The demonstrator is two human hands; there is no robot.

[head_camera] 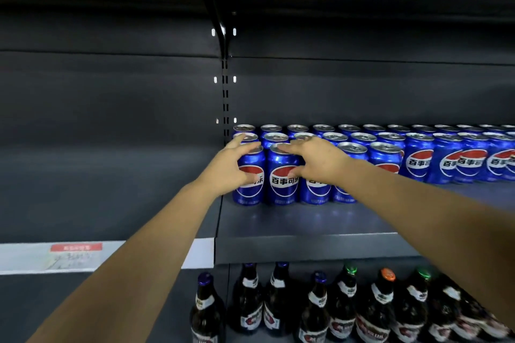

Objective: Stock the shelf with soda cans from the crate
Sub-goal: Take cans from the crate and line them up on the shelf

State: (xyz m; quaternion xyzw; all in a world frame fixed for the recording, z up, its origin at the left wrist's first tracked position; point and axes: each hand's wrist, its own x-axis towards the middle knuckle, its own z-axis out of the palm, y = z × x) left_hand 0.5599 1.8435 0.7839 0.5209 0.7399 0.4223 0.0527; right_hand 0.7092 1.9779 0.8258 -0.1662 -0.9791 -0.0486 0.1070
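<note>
Left hand [232, 167] curled round the leftmost front can [250, 191], thumb across the printed face, fingers over the rim and far side. Right hand [320, 160] reaching in from the right, seemingly pinching the second front can [282, 184] near its top: fingertips on the lid, thumb down at its right edge, palm hiding the top of the third front can [317, 192]. Hard to say for certain which of those two is being held. Leftmost and second cans upright, bases on the shelf [306, 223], touching each other, just beside the slotted post [225, 92] at the left end of the bay.

Judging progress: well along. Two far rows [418, 159] filled, running off the right edge of view. Nearest row begun only at the left, roughly half a dozen cans, partly hidden behind the right forearm. Farther right, grey deck showing in front of the second row, so probably more of the near row left to fill. No crate in view; impossible to tell how many cans remain in it. Likely step in hand: seating or squaring the two left-end cans, labels facing out.

Below, brown bottles [342, 303] with coloured caps on the lower shelf. To the left, a white price strip [75, 256] with a red tag.
</note>
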